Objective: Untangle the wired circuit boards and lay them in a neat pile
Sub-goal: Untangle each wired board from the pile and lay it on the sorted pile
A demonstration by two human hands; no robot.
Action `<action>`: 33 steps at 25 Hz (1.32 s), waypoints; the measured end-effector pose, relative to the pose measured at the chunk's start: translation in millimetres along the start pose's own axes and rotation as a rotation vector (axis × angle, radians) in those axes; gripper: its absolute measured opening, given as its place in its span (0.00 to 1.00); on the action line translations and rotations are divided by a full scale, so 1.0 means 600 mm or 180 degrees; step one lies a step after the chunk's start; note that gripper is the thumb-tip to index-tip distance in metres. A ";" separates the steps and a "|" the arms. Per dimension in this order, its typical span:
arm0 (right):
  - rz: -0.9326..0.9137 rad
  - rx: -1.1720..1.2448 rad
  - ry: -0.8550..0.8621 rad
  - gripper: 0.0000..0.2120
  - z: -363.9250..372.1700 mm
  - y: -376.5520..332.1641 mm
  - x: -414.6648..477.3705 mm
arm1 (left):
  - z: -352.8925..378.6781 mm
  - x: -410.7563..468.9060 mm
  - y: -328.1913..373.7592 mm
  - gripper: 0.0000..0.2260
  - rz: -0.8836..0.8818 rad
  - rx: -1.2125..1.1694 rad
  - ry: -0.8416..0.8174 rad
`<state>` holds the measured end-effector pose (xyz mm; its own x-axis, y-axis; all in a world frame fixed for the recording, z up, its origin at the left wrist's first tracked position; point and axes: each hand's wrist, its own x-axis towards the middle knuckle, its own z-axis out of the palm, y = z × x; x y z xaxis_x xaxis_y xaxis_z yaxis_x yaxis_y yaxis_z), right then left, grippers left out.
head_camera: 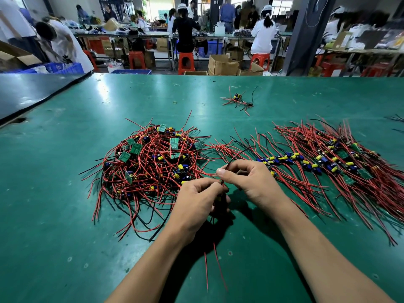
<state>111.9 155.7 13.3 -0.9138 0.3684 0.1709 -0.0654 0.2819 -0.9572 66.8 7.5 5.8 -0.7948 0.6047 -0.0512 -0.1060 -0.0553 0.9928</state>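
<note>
The left hand is curling over a wired piece, and its grip is hiding whether a board is sitting inside; only dark wire and two red ends are showing. The right hand is pinching a black wire, its fingertips concealing the wire's lower end. That hand is also covering part of the laid-out pile, whose wires are running off the right edge. The tangled heap is burying its lower boards. A far cluster and a ring are showing too small to read. Dark strands are being cut by the edge.
</note>
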 end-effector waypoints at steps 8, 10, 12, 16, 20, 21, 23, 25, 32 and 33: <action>0.0186 0.0089 0.0228 0.15 -0.005 0.004 0.004 | 0.007 -0.003 -0.001 0.09 0.0100 0.0425 0.0061; 0.0267 0.0283 0.0012 0.13 -0.002 0.002 0.001 | 0.008 -0.005 0.002 0.09 -0.0019 0.0113 0.0030; 0.0479 0.0693 -0.0339 0.11 -0.001 0.002 -0.003 | 0.009 -0.007 0.005 0.08 -0.0053 -0.0057 0.0001; 0.0431 0.0367 -0.0573 0.13 -0.004 0.008 -0.002 | 0.005 -0.009 0.003 0.10 0.0063 0.0136 0.0016; 0.0011 -0.0143 -0.0094 0.12 -0.006 0.012 0.002 | 0.003 -0.007 0.000 0.10 -0.0008 0.0139 -0.0041; -0.0082 -0.0261 0.0073 0.13 -0.006 0.015 0.004 | 0.003 -0.006 0.000 0.10 -0.0034 0.0143 -0.0090; -0.0175 -0.0323 0.0394 0.14 -0.009 0.019 0.008 | 0.002 -0.007 0.001 0.09 -0.0051 0.0213 -0.0176; -0.0164 -0.0259 0.0726 0.13 -0.008 0.021 0.011 | 0.002 -0.007 0.001 0.09 -0.0040 0.0336 -0.0255; -0.0204 -0.0511 0.1443 0.16 -0.011 0.028 0.013 | -0.001 -0.006 0.001 0.08 0.0338 0.1131 -0.0338; -0.0153 -0.0471 0.1445 0.17 -0.010 0.027 0.014 | -0.003 -0.006 0.002 0.08 0.0345 0.1130 -0.0356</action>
<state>105.6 168.4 0.3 -0.6417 0.6922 0.3304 -0.0153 0.4191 -0.9078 68.5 4.2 6.7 -0.7180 0.6944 0.0486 0.2041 0.1432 0.9684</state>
